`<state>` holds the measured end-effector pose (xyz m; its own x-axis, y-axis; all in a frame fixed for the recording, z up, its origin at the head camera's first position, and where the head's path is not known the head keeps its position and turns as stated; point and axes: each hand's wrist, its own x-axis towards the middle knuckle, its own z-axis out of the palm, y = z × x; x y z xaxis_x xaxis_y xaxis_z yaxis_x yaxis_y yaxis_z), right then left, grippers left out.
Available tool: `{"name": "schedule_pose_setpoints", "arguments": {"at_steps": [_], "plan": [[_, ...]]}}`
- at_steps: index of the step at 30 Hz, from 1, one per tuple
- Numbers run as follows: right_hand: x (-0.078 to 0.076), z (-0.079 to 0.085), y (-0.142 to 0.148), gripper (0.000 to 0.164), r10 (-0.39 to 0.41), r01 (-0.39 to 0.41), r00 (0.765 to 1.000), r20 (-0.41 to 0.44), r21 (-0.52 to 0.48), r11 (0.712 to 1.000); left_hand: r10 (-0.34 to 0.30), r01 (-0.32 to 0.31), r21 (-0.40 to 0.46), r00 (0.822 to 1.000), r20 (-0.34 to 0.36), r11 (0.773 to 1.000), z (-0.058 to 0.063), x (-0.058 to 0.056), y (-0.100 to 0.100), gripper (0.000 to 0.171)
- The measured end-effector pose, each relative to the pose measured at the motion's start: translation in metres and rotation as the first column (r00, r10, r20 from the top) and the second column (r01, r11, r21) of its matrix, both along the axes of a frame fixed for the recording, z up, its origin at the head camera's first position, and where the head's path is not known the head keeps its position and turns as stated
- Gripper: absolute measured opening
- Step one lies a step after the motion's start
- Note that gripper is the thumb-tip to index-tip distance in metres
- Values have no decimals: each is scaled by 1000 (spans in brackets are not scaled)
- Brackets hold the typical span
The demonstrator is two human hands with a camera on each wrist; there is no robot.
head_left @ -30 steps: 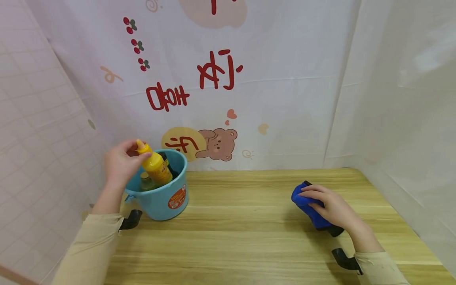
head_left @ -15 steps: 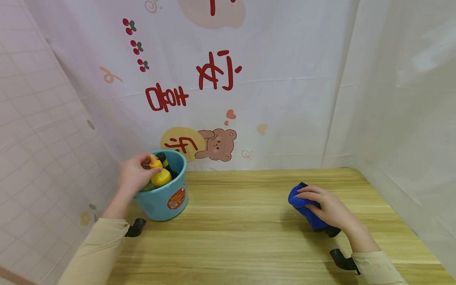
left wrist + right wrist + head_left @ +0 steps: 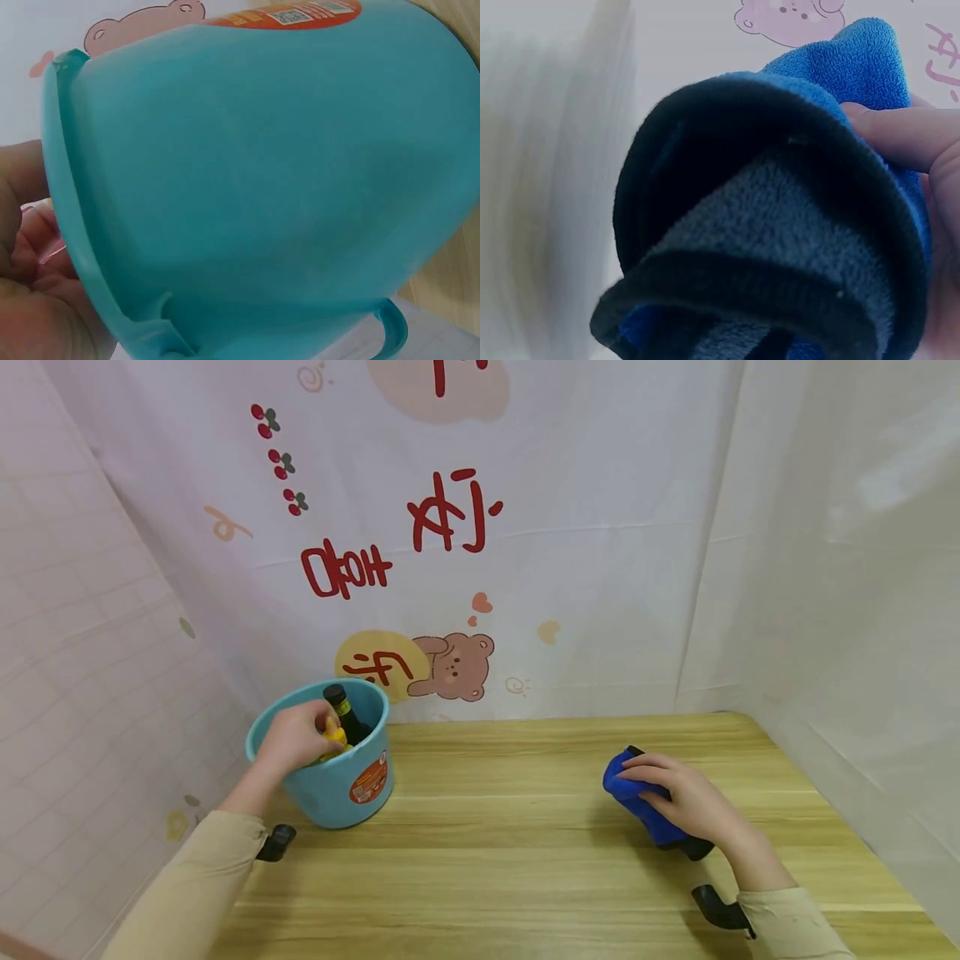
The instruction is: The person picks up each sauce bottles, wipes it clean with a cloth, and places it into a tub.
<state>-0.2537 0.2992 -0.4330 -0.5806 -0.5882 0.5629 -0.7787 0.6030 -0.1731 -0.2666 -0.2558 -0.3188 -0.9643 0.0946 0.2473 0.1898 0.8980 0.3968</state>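
My left hand [image 3: 295, 739] reaches over the rim of a light blue bucket [image 3: 330, 797] and pinches the yellow cap of a squeeze bottle [image 3: 335, 737]. Most of that bottle is hidden behind the hand and the bucket wall. Beside it in the bucket stands a dark bottle [image 3: 342, 708] with a black cap. In the left wrist view the bucket wall [image 3: 247, 165] covers most of the picture, with the hand at its rim. On the right, my right hand [image 3: 693, 797] grips a folded blue cloth [image 3: 637, 802] with black edging, whose grey inner side [image 3: 765, 210] shows in the right wrist view.
The bucket and cloth are over a wood-grain table [image 3: 487, 860]. A white printed curtain [image 3: 600, 568] with a bear and red characters hangs along the table's back, and more sheeting closes both sides. Black wrist mounts [image 3: 720, 908] stick out from the sleeves.
My left hand has lowered the yellow squeeze bottle into the bucket, moving down and slightly right. The right hand and cloth have shifted only slightly in the picture.
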Motion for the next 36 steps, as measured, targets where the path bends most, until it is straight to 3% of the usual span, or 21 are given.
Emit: {"name": "schedule_pose_setpoints", "arguments": {"at_steps": [4, 12, 29, 36], "plan": [[1, 1, -2, 52, 8, -8, 1000, 5, -2, 1000, -32, 33, -31, 998, 46, 999, -1, -4, 0, 26], [-1, -1, -5, 54, 7, -7, 1000, 9, 1, 1000, -38, 47, -73, 992, 120, 996, -3, -8, 2, 19], [-5, 0, -13, 53, 18, -18, 1000, 19, 12, 1000, -78, 88, -53, 982, 170, 995, 6, -2, -9, 20], [-9, 1, -21, 49, 38, -39, 999, 31, 30, 999, -50, 61, -88, 991, 128, 994, 13, 3, -4, 32]]}}
